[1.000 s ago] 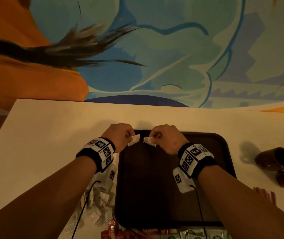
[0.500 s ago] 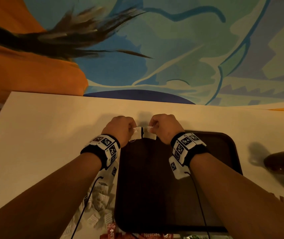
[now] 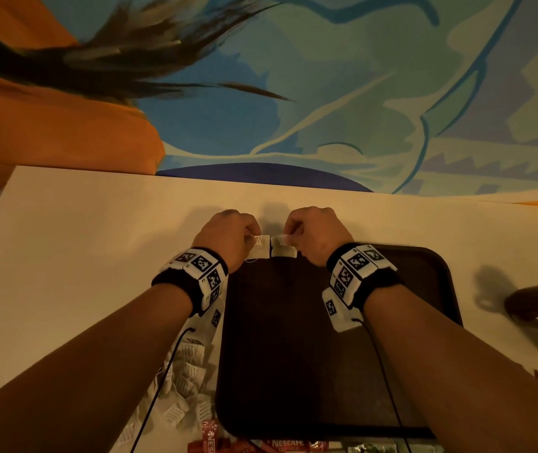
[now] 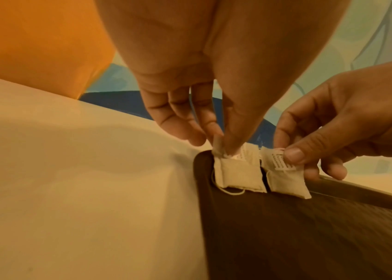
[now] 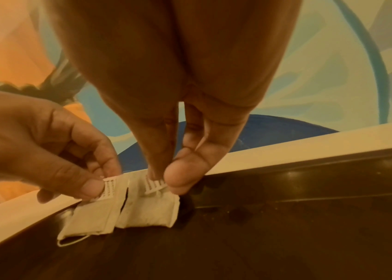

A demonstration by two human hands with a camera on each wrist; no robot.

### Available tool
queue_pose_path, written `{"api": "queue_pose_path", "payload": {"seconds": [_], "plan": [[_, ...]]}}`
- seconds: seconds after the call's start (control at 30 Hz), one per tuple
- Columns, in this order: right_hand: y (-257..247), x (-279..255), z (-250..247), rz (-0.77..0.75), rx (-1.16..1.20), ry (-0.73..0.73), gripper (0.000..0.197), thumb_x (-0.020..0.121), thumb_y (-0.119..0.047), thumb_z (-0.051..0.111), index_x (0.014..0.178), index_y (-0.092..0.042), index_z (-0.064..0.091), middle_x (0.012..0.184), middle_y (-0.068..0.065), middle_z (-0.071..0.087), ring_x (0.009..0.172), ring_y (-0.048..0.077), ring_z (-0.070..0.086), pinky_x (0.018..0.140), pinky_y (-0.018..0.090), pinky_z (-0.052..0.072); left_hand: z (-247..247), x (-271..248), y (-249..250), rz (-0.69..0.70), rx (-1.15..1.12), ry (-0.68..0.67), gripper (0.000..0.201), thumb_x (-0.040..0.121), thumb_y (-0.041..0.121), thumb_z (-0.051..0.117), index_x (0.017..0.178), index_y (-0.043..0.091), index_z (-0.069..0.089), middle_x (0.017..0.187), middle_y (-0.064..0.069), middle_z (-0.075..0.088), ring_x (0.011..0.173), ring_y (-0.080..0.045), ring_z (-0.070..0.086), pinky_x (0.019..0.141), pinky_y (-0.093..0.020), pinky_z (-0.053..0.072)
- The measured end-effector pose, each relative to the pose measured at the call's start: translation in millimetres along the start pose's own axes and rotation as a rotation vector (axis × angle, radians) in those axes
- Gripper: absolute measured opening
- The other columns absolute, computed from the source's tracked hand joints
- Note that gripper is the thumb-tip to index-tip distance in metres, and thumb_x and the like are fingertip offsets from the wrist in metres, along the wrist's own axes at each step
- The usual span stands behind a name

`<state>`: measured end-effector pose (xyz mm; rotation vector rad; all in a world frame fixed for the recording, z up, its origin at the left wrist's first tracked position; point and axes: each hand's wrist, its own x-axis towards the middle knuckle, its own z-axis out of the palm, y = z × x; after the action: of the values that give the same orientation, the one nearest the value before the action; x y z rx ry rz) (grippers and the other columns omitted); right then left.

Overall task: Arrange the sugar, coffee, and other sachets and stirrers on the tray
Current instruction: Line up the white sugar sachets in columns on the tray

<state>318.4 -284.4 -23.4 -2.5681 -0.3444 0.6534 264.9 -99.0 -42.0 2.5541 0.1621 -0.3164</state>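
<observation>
Two small white paper tea-bag sachets, the left sachet (image 4: 238, 175) pinched in my left hand (image 3: 228, 238) fingers and the right sachet (image 4: 286, 181) in my right hand (image 3: 316, 235), have come down from mid-air onto the far-left corner of the dark brown plastic tray (image 3: 424, 273), side by side, starting its first row.

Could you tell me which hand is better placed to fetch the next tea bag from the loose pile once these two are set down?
Left hand: the pile lies under its forearm, left of the tray.
</observation>
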Motion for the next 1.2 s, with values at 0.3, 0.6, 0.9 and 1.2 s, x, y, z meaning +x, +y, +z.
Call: {"api": "queue_pose_path", "payload": {"seconds": [0.3, 0.6, 0.9, 1.2], "plan": [[0.9, 2.2, 2.7, 0.013, 0.003, 0.0, 0.007, 0.095, -0.021, 0.071, 0.1, -0.019, 0.075, 0.096, 0.0, 0.069, 0.091, 0.021, 0.066, 0.09, 0.041, 0.059, 2.5, -1.0, -1.4, -0.002, -0.001, 0.022, 0.016, 0.094, 0.02, 0.065, 0.103, 0.03, 0.073, 0.102, 0.002, 0.064, 0.094, -0.018, 0.061, 0.085, -0.039, 0.055], [1.9, -2.0, 3.3, -0.002, 0.007, 0.025, 0.01, 0.097, -0.017, 0.068, 0.102, -0.015, 0.076, 0.095, 0.0, 0.069, 0.088, 0.021, 0.067, 0.086, 0.036, 0.059, 6.3, -0.3, -3.3, 0.004, 0.018, 0.034, 0.019, 0.094, 0.019, 0.064, 0.106, 0.03, 0.073, 0.105, 0.0, 0.063, 0.098, -0.021, 0.06, 0.088, -0.04, 0.054], [2.6, -7.8, 1.6, 0.02, 0.024, 0.06, 0.024, 0.096, -0.025, 0.07, 0.119, -0.02, 0.069, 0.114, 0.005, 0.068, 0.1, 0.024, 0.065, 0.094, 0.041, 0.057, -0.8, -9.6, -7.0, 0.012, 0.002, 0.062, 0.039, 0.096, 0.023, 0.064, 0.132, 0.035, 0.063, 0.126, -0.001, 0.06, 0.111, -0.024, 0.059, 0.098, -0.043, 0.052], [-28.8, -92.1, 8.1, -0.114, 0.041, -0.038, 0.019, 0.094, -0.026, 0.072, 0.113, -0.028, 0.071, 0.093, -0.013, 0.066, 0.085, 0.003, 0.063, 0.08, 0.022, 0.052, -78.5, -126.8, -53.2, -0.079, -0.047, 0.116, 0.018, 0.092, 0.021, 0.071, 0.108, 0.029, 0.074, 0.097, 0.008, 0.071, 0.075, -0.01, 0.065, 0.079, -0.027, 0.051]]}}
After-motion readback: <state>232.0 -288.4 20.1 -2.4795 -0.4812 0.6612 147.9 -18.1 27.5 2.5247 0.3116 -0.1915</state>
